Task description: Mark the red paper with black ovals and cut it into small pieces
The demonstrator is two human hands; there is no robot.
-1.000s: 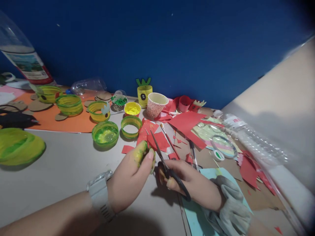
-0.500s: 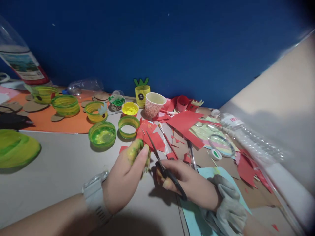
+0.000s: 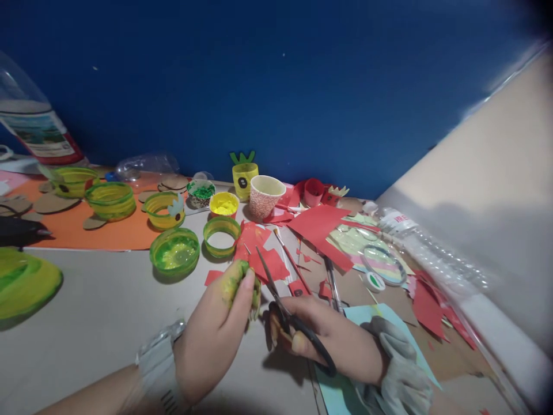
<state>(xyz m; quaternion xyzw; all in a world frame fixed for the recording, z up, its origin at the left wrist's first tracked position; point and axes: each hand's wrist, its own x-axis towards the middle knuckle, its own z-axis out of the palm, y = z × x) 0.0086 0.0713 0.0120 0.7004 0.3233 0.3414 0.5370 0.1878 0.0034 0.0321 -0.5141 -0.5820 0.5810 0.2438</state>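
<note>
Green and yellow paint stains the fingers of my left hand (image 3: 220, 323), which is closed with the thumb pressed against the fingers; what lies between them, if anything, is hidden. Close beside it, my right hand (image 3: 319, 328) grips black-handled scissors (image 3: 279, 297), their blades slightly apart and pointing up and away from me. Beyond the left hand stand a green and yellow painted ring (image 3: 222, 253) and a painted plastic bowl (image 3: 174, 270). Red paper pieces (image 3: 268, 265) lie just past the scissor tips.
Behind stand a yellow paint cup (image 3: 223, 213), a green paint cup (image 3: 201, 202) and a patterned paper cup (image 3: 264, 213). Painted rings sit on orange paper (image 3: 64, 236) at left. A clear bottle (image 3: 436, 248) lies at right, near brushes and light-blue paper (image 3: 375, 314).
The view has tilted slightly up, so the table things sit lower in the picture. Both hands stay close together, and the scissors remain in my right hand.
</note>
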